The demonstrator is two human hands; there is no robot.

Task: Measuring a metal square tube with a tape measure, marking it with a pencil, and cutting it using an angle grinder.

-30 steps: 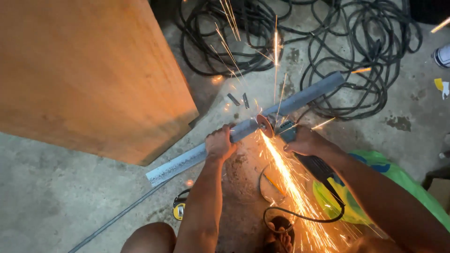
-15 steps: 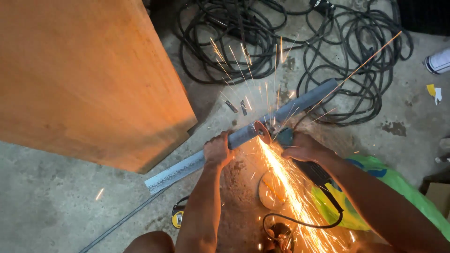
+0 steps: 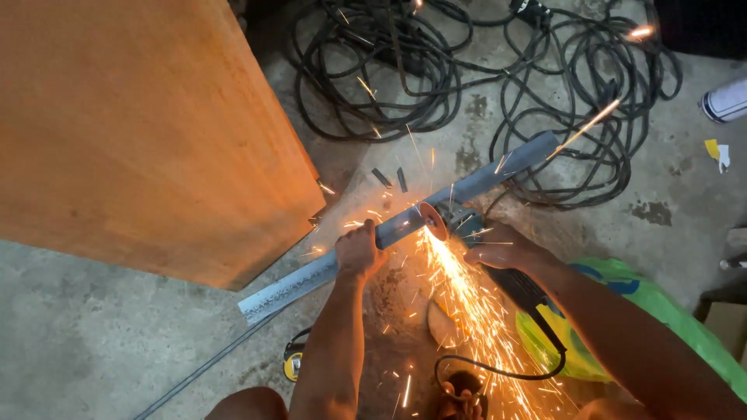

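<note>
A long grey metal bar (image 3: 498, 173) lies slanted across the concrete floor, from lower left to upper right. My left hand (image 3: 359, 250) grips it just left of the cut. My right hand (image 3: 504, 250) holds an angle grinder (image 3: 467, 225) whose disc (image 3: 433, 221) bites into the bar. A bright stream of sparks (image 3: 467, 311) sprays down toward me, and stray sparks fly up over the cables.
A large orange wooden board (image 3: 140, 124) stands at the left. Coiled black cables (image 3: 482, 70) cover the floor behind. A green bag (image 3: 615, 311) lies under my right arm, the grinder's cord (image 3: 498, 372) loops below, and a yellow tape measure (image 3: 293, 364) sits near my left arm.
The view has shifted slightly, while both hands stay on the bar and the grinder. Sparks keep flying from the cut.
</note>
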